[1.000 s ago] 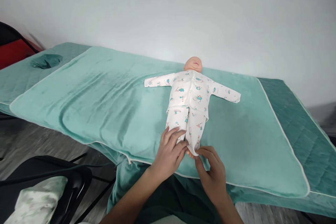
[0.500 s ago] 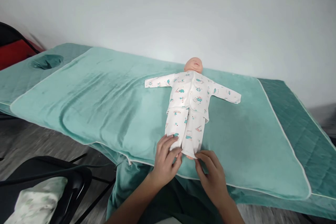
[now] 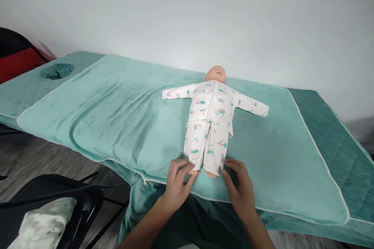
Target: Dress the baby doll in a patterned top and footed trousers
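Observation:
A baby doll (image 3: 216,73) lies on its back with both arms spread, dressed in a white printed jacket (image 3: 210,101) and matching trousers (image 3: 216,146). My left hand (image 3: 177,186) has its curved fingers and thumb at the cuff of the left-hand trouser leg, partly covering the doll's foot there. At the outer edge of the other cuff, the thumb and forefinger of my right hand (image 3: 240,186) close on the fabric. The doll's toes (image 3: 210,174) show below that cuff. Both sleeves reach past the doll's hands, which are hidden.
A green velvet cover (image 3: 140,124) with pale piping lies over a massage bed (image 3: 336,124) with a face hole (image 3: 57,71). The bed stands against a white wall. A black chair (image 3: 87,202) at lower left holds a patterned cloth (image 3: 46,221). Another chair (image 3: 20,60) has something red on it.
My left hand has shifted from the inner edges of the cuffs to the left-hand cuff. My right hand has moved slightly outward, and the trouser legs lie a little flatter.

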### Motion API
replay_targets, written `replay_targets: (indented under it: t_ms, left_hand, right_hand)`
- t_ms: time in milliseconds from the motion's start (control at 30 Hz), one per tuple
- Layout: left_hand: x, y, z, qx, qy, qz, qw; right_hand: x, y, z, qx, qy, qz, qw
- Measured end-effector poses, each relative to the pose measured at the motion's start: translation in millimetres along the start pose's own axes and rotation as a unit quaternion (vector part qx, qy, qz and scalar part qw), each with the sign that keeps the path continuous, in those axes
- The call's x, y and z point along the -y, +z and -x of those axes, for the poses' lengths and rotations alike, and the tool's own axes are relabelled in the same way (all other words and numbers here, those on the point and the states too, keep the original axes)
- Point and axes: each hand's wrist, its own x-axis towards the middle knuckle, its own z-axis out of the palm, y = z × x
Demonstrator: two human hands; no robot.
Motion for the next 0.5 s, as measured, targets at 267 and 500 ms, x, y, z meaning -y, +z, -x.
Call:
replay_targets:
  t_ms: [267, 500]
  left_hand:
    - [16, -9.7, -2, 0.005, -0.032, 0.083, 0.996]
    - [76, 29.5, -107, -0.09, -0.386, 0.343, 0.852]
  right_hand:
    - [-18, -3, -39, -0.114, 0.168, -0.139, 0.969]
    - [-48, 11, -155, -0.121, 0.261, -0.395, 0.873]
